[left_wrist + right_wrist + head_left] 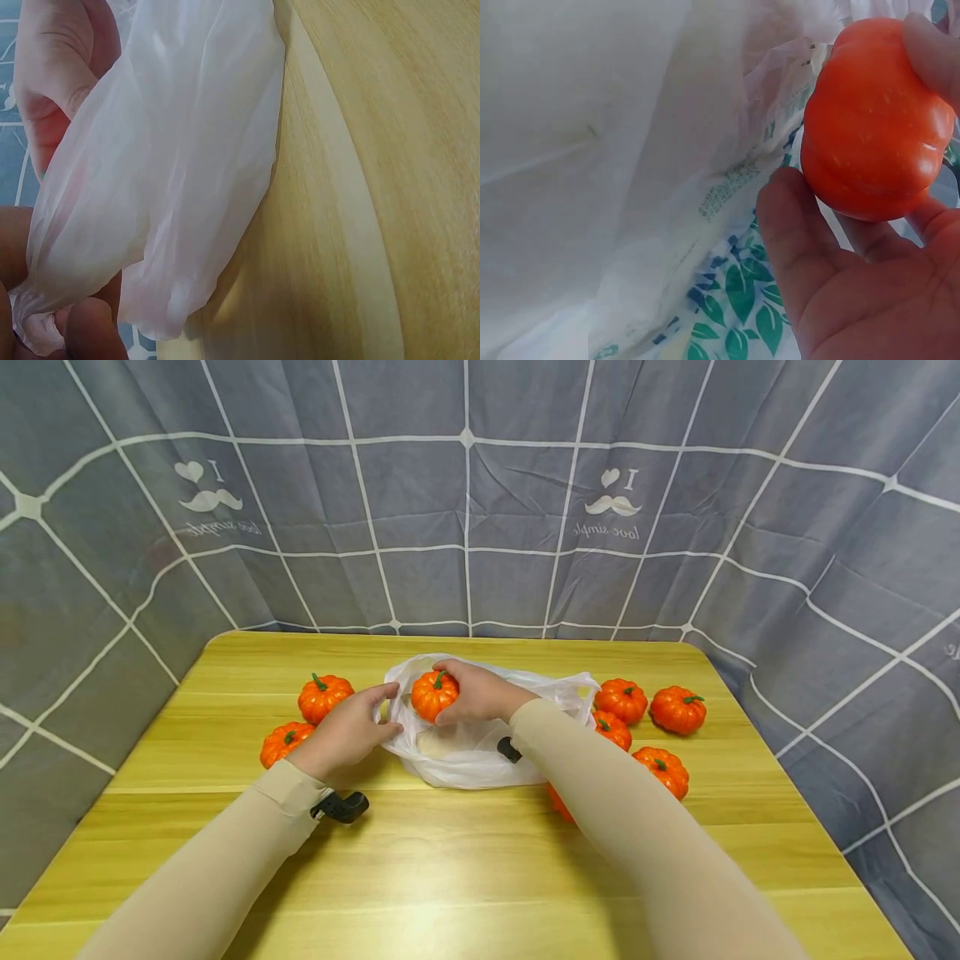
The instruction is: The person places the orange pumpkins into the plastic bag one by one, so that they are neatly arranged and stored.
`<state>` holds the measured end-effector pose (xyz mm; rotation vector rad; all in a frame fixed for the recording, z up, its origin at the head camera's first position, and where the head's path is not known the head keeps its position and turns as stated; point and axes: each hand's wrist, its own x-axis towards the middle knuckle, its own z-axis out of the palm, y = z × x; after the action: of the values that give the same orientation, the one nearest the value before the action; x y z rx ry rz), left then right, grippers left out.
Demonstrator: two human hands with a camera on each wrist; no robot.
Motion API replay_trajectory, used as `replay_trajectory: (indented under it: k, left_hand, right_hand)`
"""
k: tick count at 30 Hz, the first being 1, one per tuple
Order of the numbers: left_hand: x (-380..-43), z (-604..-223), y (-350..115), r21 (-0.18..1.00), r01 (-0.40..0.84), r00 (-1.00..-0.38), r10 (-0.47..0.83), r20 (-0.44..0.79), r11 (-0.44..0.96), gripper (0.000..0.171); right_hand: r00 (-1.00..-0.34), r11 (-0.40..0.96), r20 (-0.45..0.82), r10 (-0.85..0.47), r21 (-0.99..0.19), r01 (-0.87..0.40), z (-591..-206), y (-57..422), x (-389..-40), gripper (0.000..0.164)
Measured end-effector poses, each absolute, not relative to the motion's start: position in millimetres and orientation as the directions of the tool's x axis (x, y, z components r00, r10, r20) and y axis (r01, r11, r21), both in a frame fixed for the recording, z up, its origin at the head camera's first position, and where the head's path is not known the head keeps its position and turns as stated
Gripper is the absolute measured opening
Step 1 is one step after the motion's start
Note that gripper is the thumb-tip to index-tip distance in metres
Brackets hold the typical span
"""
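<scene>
Toward the worktop's (480, 647) far edge, a pumpkin (432, 698) sat between the right hand's (480, 693) gripping thumb and fingers, over the bag (465, 770) the left hand (348, 728) pinched.

The pumpkin (429, 700) at the centre is orange with a green stem; the left-hand pumpkins (327, 697) and right-hand pumpkins (677, 712) match it; the bag (457, 772) is translucent white, printed with green leaves and blue marks; the tabletop (420, 860) is yellow wood grain; the far curtain (525, 497) is grey, with white grid lines, hearts and moustaches; the sleeves (607, 793) are beige.
</scene>
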<state>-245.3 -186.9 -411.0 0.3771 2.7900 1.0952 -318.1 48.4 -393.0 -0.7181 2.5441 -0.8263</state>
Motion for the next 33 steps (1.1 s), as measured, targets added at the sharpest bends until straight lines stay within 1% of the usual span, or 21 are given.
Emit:
replay_trajectory:
  k: [9,14,24,33]
  left_hand:
    - [-245,-411,-185,0.672,0.194,-0.962,0.273,-0.011,0.714,0.068]
    - [-245,-413,-185,0.670,0.199,-0.962,0.274,-0.007,0.715,0.067]
    - [-243,-413,-186,0.663,0.189,-0.964,0.264,-0.014,0.724,0.068]
    - [-243,-415,-187,0.655,0.186,-0.965,0.261,-0.018,0.732,0.068]
  right_hand:
    - [-0.800,0.703,-0.191,-0.569,-0.617,-0.353,-402,45,-322,0.094]
    - [-0.790,0.691,-0.196,-0.581,-0.631,-0.352,-406,42,-322,0.094]
    - [-0.795,0.677,-0.188,-0.577,-0.654,-0.337,-413,38,-324,0.092]
    - [-0.797,0.691,-0.189,-0.573,-0.635,-0.346,-413,35,-323,0.090]
